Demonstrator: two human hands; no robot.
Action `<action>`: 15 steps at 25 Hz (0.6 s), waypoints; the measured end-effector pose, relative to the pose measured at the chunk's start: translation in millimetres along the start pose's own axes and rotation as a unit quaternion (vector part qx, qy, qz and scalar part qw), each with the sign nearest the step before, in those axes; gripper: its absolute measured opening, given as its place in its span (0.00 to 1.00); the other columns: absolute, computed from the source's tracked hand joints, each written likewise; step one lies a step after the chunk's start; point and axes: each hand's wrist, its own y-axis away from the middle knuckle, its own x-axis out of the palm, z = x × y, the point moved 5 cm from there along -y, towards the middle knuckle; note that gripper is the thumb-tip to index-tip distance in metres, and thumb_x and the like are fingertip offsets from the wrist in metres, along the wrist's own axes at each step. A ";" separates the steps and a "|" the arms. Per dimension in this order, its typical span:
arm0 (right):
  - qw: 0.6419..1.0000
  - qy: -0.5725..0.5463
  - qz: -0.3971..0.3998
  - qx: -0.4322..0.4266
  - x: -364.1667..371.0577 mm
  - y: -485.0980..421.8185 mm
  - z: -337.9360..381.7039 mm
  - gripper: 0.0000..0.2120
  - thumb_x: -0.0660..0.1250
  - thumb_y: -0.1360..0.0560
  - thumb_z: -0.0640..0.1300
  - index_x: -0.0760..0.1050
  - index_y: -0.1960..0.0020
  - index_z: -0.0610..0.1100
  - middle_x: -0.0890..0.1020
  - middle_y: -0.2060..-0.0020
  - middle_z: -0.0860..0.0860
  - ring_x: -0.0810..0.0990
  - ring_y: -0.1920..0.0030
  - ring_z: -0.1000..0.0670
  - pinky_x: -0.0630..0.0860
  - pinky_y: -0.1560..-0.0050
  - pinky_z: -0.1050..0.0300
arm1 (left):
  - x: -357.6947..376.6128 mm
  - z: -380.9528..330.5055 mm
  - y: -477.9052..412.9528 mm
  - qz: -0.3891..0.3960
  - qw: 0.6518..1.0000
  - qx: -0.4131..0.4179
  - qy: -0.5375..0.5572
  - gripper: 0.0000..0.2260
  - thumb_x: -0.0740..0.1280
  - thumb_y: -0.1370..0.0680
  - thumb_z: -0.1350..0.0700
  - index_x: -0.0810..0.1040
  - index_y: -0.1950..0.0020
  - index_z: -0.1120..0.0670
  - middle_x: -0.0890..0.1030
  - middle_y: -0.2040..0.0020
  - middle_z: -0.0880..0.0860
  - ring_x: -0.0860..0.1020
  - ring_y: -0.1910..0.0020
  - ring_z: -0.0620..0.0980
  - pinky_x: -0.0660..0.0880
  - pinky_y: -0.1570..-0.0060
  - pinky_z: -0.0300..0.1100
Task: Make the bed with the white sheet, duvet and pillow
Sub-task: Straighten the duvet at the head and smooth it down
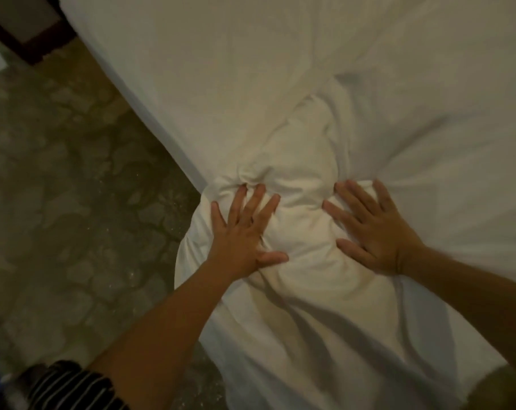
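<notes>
White duvet (301, 184) pressed: left hand (245, 232), right hand (372, 229) (flat).

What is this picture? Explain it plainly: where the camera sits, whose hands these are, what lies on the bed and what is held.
There is no machine: a person wears one camera on the head, looking down at their own hands. The left hand and right hand lie flat, fingers spread, pressing on a puffy white bundle, duvet or pillow, I cannot tell which. It rests on the white bed. Neither hand has a grip on anything. Left of the bed is the floor; a striped sleeve shows at the bottom.
</notes>
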 end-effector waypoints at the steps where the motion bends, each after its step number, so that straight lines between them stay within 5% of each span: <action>1: 1.000 0.009 0.004 0.003 -2.5 1.9 0.8 0.30 0.44 0.21 0.61 0.58 0.25 0.47 0.60 0.26 0.41 0.58 0.26 0.41 0.54 0.31 0.33 | -1.4 0.2 -1.7 0.015 1.000 0.005 0.000 0.45 0.48 0.37 0.22 0.40 0.25 0.39 0.43 0.23 0.44 0.43 0.25 0.51 0.47 0.35 0.71; 7: 0.960 -0.019 -0.038 0.278 -16.1 48.1 68.7 0.27 0.41 0.19 0.57 0.60 0.26 0.48 0.65 0.27 0.43 0.65 0.29 0.40 0.57 0.33 0.40 | -4.2 1.2 -1.8 0.119 0.993 0.005 -0.012 0.48 0.47 0.40 0.20 0.21 0.34 0.37 0.25 0.29 0.44 0.28 0.28 0.51 0.41 0.34 0.70; 10: 0.928 0.008 -0.045 0.369 -7.5 82.3 110.8 0.29 0.39 0.20 0.62 0.57 0.25 0.50 0.62 0.26 0.46 0.59 0.27 0.43 0.52 0.31 0.42 | -5.8 1.3 -2.7 0.127 0.991 0.032 -0.008 0.52 0.58 0.37 0.23 0.24 0.30 0.40 0.27 0.27 0.46 0.28 0.27 0.54 0.39 0.36 0.72; 15: 0.902 0.047 -0.057 0.425 10.5 87.0 123.3 0.30 0.40 0.20 0.63 0.57 0.25 0.48 0.62 0.26 0.44 0.59 0.27 0.41 0.52 0.30 0.39 | 2.9 3.5 -1.9 0.095 0.993 0.060 -0.021 0.54 0.61 0.37 0.24 0.27 0.28 0.41 0.27 0.26 0.48 0.29 0.27 0.56 0.39 0.36 0.73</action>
